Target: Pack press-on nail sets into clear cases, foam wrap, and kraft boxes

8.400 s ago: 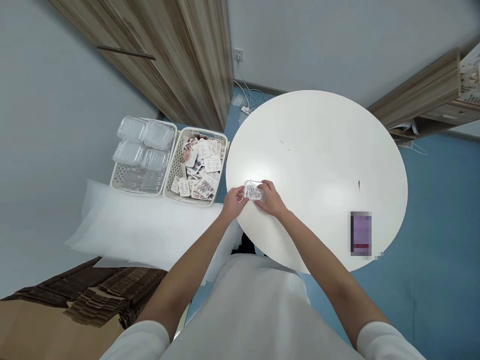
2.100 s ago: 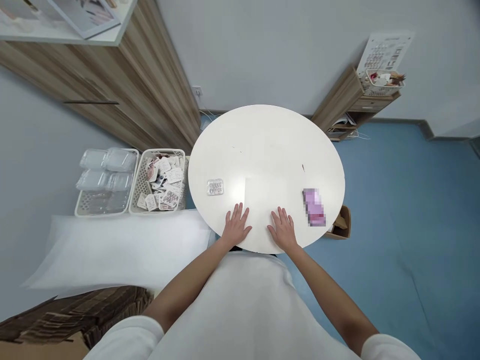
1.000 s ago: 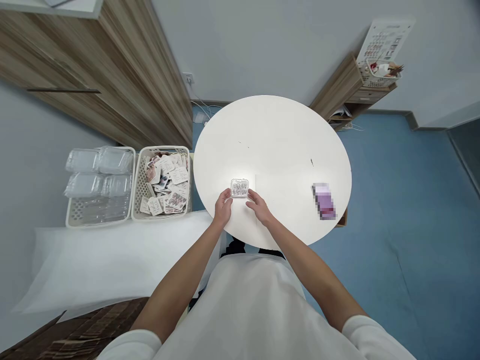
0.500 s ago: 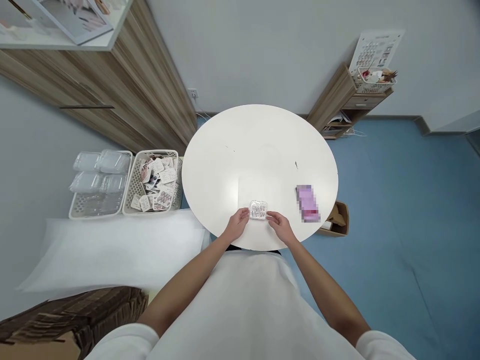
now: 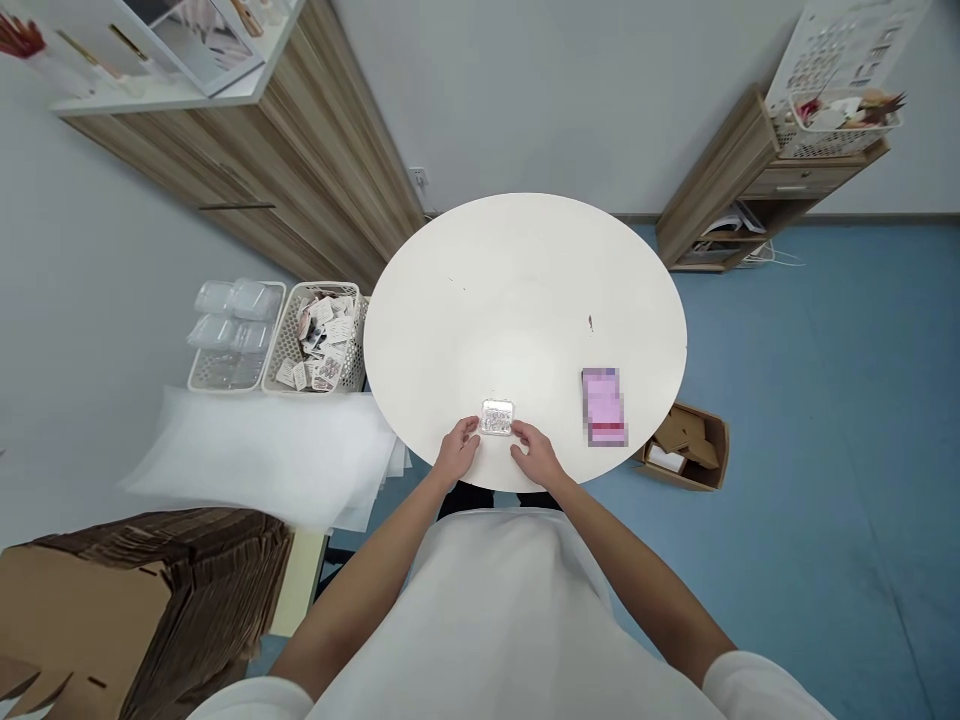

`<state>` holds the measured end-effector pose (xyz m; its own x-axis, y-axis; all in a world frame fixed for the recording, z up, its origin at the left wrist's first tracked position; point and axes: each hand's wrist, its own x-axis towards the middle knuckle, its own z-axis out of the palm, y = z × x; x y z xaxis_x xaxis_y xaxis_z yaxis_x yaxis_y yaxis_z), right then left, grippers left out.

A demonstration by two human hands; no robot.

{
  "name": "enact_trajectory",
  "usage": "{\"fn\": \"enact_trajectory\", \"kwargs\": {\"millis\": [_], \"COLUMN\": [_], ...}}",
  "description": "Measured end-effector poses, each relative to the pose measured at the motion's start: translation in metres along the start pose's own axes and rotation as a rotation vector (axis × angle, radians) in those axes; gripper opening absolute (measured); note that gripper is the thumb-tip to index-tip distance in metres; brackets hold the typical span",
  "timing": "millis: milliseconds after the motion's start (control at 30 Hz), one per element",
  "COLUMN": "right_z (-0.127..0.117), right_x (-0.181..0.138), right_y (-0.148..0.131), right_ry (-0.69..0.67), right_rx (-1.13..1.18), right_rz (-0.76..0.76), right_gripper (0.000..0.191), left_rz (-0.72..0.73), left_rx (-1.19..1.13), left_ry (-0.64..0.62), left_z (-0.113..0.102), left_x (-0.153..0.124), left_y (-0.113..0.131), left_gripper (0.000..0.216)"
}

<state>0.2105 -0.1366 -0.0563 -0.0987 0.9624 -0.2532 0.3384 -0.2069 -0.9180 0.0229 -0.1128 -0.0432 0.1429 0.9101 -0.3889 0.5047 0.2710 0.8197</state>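
A small clear plastic case (image 5: 496, 417) with patterned contents lies near the front edge of the round white table (image 5: 525, 290). My left hand (image 5: 457, 455) pinches its left side with curled fingers. My right hand (image 5: 534, 458) touches its right side, fingers bent around the edge. Both hands rest on the tabletop just in front of my body.
A pink phone-sized object (image 5: 604, 405) lies on the table to the right. Left of the table stand a basket of clear cases (image 5: 234, 335) and a basket of printed cards (image 5: 321, 335). White foam sheets (image 5: 262, 460), flattened cardboard (image 5: 135, 590) and an open carton on the floor (image 5: 686, 445) surround the table.
The case lay alone at the table's left while both hands lay flat. My hands then took it and drew it to the front edge, where they hold it now.
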Motion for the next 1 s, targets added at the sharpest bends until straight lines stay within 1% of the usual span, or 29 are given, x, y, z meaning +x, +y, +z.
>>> {"fn": "enact_trajectory", "kwargs": {"millis": [67,167,267,300,367,467,533,633,733,867,933,1000], "right_z": [-0.003,-0.004,0.003,0.006,0.013,0.023,0.028,0.036,0.041,0.041,0.039,0.037], "right_x": [-0.002,-0.005,-0.009,-0.009,-0.009,-0.008,-0.007,-0.005,-0.005,-0.016,-0.024,-0.03], "right_y": [-0.001,0.0,0.006,0.008,0.012,0.016,0.017,0.017,0.014,0.004,-0.001,-0.004], "right_ry": [-0.006,-0.051,-0.139,-0.15,-0.128,-0.04,0.019,0.095,0.137,0.199,0.211,0.2], "right_rx": [-0.101,-0.289,-0.513,-0.578,-0.671,-0.738,-0.775,-0.848,-0.906,-0.877,-0.861,-0.876], "right_rz": [-0.036,-0.136,-0.242,-0.254,-0.245,-0.217,-0.209,-0.203,-0.193,-0.151,-0.185,-0.25], "right_gripper": [0.038,0.026,0.02,0.021,0.02,0.012,0.014,0.02,0.019,0.02,0.017,0.025], "left_rz": [0.057,0.235,0.391,0.422,0.467,0.509,0.538,0.584,0.607,0.627,0.633,0.615], "left_rx": [0.126,0.373,0.596,0.65,0.722,0.777,0.802,0.839,0.865,0.857,0.85,0.84], "left_ry": [0.032,0.03,-0.054,-0.084,-0.122,-0.123,-0.111,-0.098,-0.079,-0.061,-0.085,-0.121], "left_z": [-0.003,-0.011,-0.019,-0.021,-0.023,-0.024,-0.023,-0.021,-0.02,-0.023,-0.026,-0.029], "left_x": [-0.003,-0.007,-0.008,-0.008,-0.007,-0.003,0.0,0.004,0.007,0.005,0.003,0.002], "left_y": [-0.001,-0.008,-0.017,-0.02,-0.023,-0.025,-0.026,-0.026,-0.025,-0.021,-0.019,-0.016], "left_gripper": [0.037,0.03,0.026,0.028,0.03,0.02,0.013,0.016,0.018,0.017,0.018,0.019]}}
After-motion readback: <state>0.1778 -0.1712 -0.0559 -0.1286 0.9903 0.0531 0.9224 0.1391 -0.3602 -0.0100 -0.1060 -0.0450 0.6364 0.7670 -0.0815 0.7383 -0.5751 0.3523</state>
